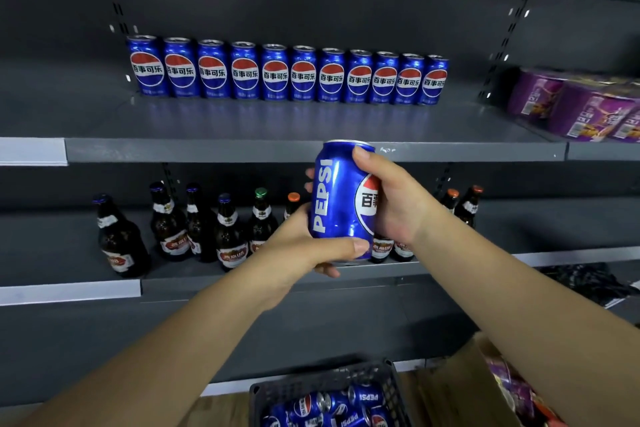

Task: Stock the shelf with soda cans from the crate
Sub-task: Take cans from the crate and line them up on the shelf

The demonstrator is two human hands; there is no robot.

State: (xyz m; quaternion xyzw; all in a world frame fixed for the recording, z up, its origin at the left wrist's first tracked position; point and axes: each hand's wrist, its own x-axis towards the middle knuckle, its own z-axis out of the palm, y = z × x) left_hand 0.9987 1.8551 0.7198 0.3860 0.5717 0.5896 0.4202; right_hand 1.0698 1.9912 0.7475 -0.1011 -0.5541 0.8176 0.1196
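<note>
Head view looks at a dark grey store rack, with both bare forearms reaching up to one soda can [341, 198] held in mid-air. The can is glossy blue with a silver top rim. White letters spelling PEPSI run up its side, and a red, white and blue globe with black Chinese characters sits on its front, partly covered by the right hand [394, 198]. It stands nearly upright, its top level with the front edge of the upper shelf [207, 151] but not resting on it.

The right hand grips the can's upper half, thumb pressed near the rim and fingers curled round the back. The left hand [298, 250] grips the bottom, thumb lying across the lower front and fingers curled underneath.

At the back of the upper shelf stands a row of cans [287, 74], eleven of the same blue kind, side by side with globes facing out. To the row's right, purple packs [581, 111] lie on the neighbouring shelf section.

On the shelf below, brown glass bottles [228, 232] with coloured caps stand behind the hands.

At the bottom, a dark plastic crate [325, 380] holds more blue loose cans [332, 406] lying on their sides. A cardboard box [460, 378] sits just beside the crate on the right.
</note>
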